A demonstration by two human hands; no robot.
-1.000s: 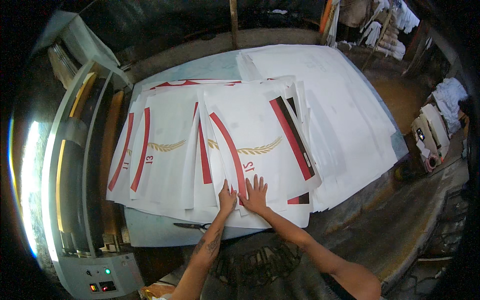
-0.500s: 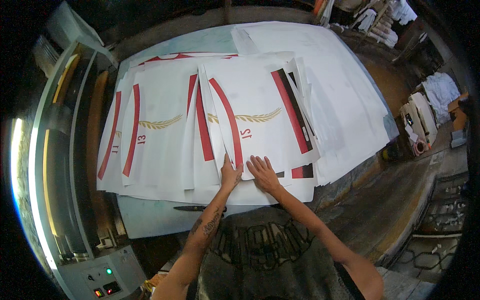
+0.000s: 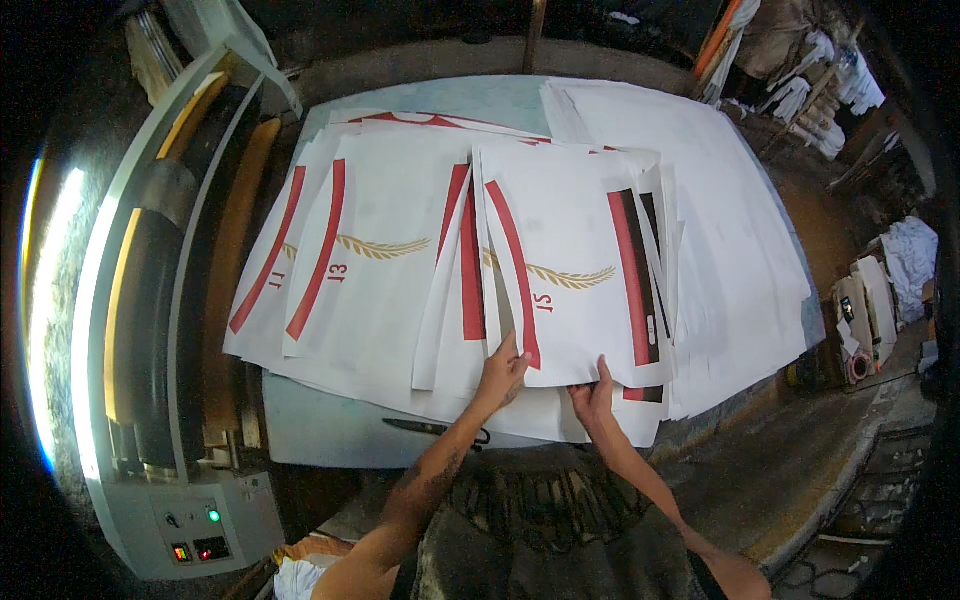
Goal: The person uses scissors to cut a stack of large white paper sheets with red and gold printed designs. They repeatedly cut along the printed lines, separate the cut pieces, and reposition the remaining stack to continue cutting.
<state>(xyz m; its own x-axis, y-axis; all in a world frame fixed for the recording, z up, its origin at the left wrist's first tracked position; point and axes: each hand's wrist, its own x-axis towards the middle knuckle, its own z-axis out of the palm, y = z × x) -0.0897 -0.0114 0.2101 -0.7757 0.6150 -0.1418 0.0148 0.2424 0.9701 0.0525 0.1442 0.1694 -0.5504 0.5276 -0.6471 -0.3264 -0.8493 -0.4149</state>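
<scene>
Left hand (image 3: 503,378) and right hand (image 3: 594,400) hold the printed sheet (image 3: 575,225) by its near edge between their fingers, over other sheets (image 3: 380,290) on the desk (image 3: 325,425). White cloth (image 3: 910,258) lies heaped at far right.

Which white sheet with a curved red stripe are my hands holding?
The rightmost curved-striped white sheet: your left hand and right hand hold its near edge. The others, farther left, lie untouched.
</scene>
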